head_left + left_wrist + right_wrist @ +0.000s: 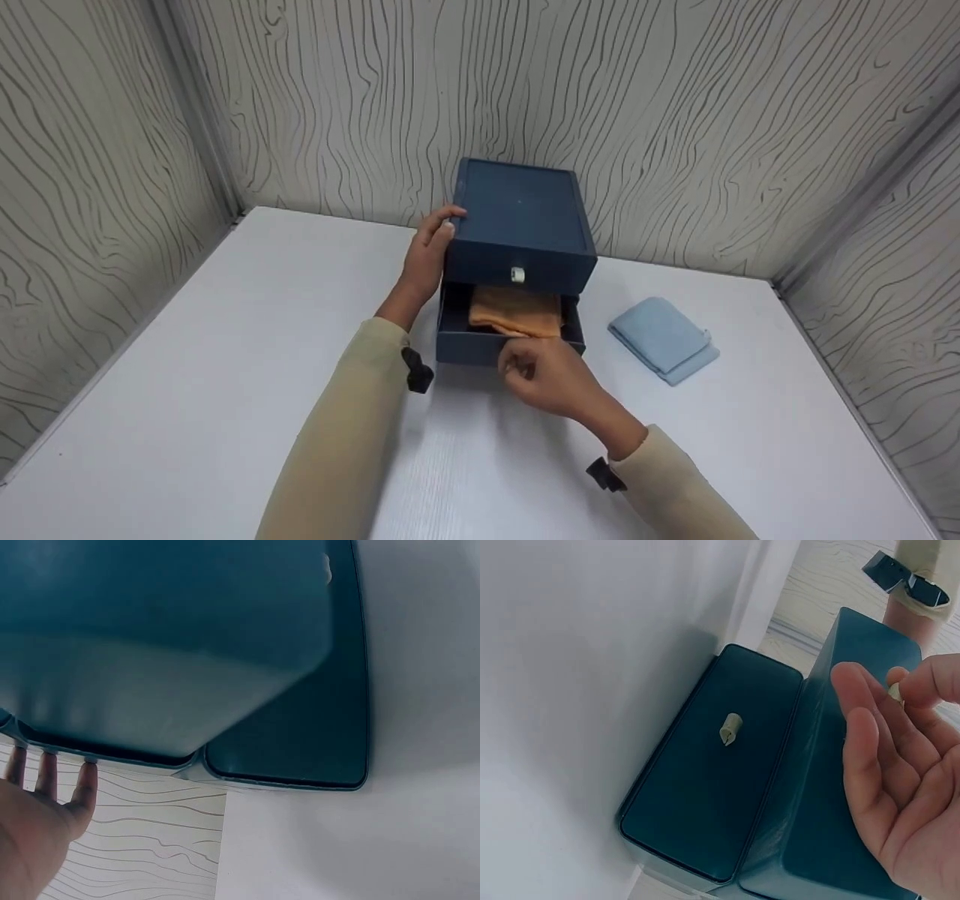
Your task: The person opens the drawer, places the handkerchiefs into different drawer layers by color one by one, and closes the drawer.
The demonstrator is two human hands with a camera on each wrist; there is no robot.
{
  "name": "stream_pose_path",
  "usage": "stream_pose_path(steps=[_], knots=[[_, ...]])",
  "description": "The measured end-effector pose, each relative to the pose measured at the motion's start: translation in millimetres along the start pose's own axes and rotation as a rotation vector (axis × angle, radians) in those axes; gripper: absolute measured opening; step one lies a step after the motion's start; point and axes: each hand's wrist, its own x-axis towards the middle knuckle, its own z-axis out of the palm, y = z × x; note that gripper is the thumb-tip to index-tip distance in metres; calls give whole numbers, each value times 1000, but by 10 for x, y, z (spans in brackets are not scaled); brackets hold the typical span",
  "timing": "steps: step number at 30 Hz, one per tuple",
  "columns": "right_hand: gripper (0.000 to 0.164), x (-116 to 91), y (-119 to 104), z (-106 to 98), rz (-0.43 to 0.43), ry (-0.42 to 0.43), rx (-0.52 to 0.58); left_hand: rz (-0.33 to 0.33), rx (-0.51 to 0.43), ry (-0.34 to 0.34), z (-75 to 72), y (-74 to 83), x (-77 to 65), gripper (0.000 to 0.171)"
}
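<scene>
A dark blue two-drawer cabinet (pixel 521 206) stands near the back wall. Its lower drawer (pixel 466 349) is pulled partway out, with a folded orange cloth (pixel 516 309) inside. At the front of that drawer, my right hand (pixel 551 379) pinches a small cream knob (pixel 896 693) between thumb and fingers. My left hand (pixel 427 259) rests on the cabinet's left side, one finger reaching the top edge. Its extended fingers (pixel 88 787) touch the cabinet's side in the left wrist view. The upper drawer, with its own cream knob (pixel 517 275), is closed.
To the right of the cabinet, a folded light blue cloth (pixel 664 341) lies on the white table (pixel 225 360). Panels with a wood-grain pattern (pixel 360 105) enclose the table at the back and on both sides.
</scene>
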Motion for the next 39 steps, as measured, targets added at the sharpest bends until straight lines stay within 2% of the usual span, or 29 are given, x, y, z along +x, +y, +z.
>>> stream_pose_path(steps=[5,10,17,27,35,39], knots=[[19,50,25,1,-22,32,-16,-16,-5,-18,-7,-17,-3,37],[15,95,42,-4,0,35,-13,-14,-39,-24,-5,22,-10,37],[16,171,77,-8,15,43,15,-12,-36,-20,20,296,-110,36],[19,267,134,-10,31,55,-9,-7,-39,-19,9,301,-96,36],[19,334,197,-15,-10,65,-6,1,-70,-55,5,290,-103,38],[18,358,224,-12,4,51,12,-8,-44,-49,9,310,-122,37]])
